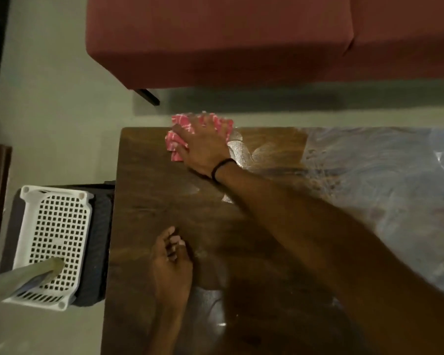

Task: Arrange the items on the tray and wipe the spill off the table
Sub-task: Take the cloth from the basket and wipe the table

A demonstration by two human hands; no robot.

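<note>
Dim light falls over our wooden table point(164, 201), whose dark brown top fills the lower middle of the view, with pale floor point(49, 111) around it and a red sofa point(215, 39) across the 12 o'clock side. Toward 3 o'clock the tabletop shows a glossy, streaked sheen point(382, 175), and smaller shiny patches lie just beside our right wrist.

Our right hand point(203, 147) reaches across to the far edge of the table, at about 12 o'clock, palm down with fingers spread, pressing flat on a pink-and-white checked cloth point(176, 139). The cloth is bunched under the palm and hangs slightly past the far edge. A black band point(221, 169) circles that wrist.

Our left hand point(171, 262) rests on the table near 6 o'clock, well apart from the cloth, holding nothing; its fingers curl loosely inward, neither clenched nor fully spread.

At 9 o'clock, off the table, a white perforated plastic tray point(54, 242) sits on a dark low stand point(98, 252) just beside the table's left edge. A pale, blurred, elongated object point(23, 278) lies across the tray's near corner; we cannot tell what it is.
</note>
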